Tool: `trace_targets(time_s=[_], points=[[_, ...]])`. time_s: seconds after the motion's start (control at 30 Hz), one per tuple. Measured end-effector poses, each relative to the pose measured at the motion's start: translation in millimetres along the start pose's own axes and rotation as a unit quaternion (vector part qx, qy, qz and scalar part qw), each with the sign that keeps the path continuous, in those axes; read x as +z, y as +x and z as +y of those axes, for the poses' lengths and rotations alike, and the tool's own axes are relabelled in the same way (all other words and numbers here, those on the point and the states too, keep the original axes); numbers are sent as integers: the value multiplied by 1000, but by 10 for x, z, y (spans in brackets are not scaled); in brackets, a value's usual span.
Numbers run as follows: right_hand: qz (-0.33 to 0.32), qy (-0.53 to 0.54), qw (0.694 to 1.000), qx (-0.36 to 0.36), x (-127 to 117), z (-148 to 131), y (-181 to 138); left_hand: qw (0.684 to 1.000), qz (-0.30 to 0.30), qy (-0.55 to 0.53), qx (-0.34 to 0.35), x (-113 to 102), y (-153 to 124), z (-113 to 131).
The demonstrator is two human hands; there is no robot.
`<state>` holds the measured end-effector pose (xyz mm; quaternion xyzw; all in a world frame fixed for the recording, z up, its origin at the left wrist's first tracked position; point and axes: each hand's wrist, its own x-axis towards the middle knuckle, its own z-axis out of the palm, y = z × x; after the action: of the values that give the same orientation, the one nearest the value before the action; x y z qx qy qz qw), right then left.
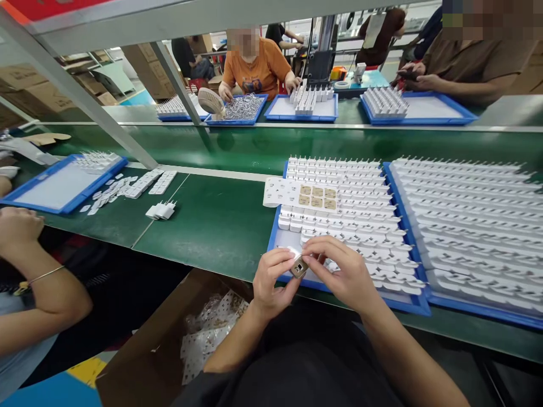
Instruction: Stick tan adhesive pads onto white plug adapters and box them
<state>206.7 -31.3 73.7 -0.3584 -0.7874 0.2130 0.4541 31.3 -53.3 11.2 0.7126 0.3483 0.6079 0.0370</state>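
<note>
My left hand (274,280) is closed round a small white charger (299,268), its tan port face with dark openings turned up towards me. At the charger's right edge, my right hand (339,268) has thumb and fingers pinched together on it; whether they also hold a film is too small to tell. Just beyond the hands, a white sticker sheet (280,192) with several tan labels lies across rows of white chargers (352,217). Those chargers stand prongs up in a blue tray (274,237).
Another blue tray (407,226) of chargers stands on the right. To the left lie loose chargers (161,210), small white pieces (112,191) and a blue-rimmed tray (46,183). Below is a cardboard box (139,350) with used sheets. A co-worker's arm (42,288) is at left; others sit opposite.
</note>
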Motion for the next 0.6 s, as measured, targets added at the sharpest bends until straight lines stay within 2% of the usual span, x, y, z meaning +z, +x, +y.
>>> trace_targets(time_s=[0.1,0.17,0.23,0.3,0.37,0.47,0.6], points=[[39,-101,989,-96,63,6,-12,998,14,-10,-60,5,-14,-10],[35,-116,983,-140,139,-18,-73,991,39,-14,-128,-9,-14,-68],[-11,-59,988,-140,262,-57,-193,977,74,-12,-199,-66,-8,-179],[-99,23,989,-104,464,-72,-356,961,107,-12,-256,-185,-3,-330],[-226,79,970,-40,775,-24,-518,947,125,-13,-295,-368,-9,-500],[-396,95,909,85,1457,119,-661,939,124,16,-322,-704,-44,-776],[-474,91,870,104,2382,162,-722,916,124,134,-356,-1150,-76,-1241]])
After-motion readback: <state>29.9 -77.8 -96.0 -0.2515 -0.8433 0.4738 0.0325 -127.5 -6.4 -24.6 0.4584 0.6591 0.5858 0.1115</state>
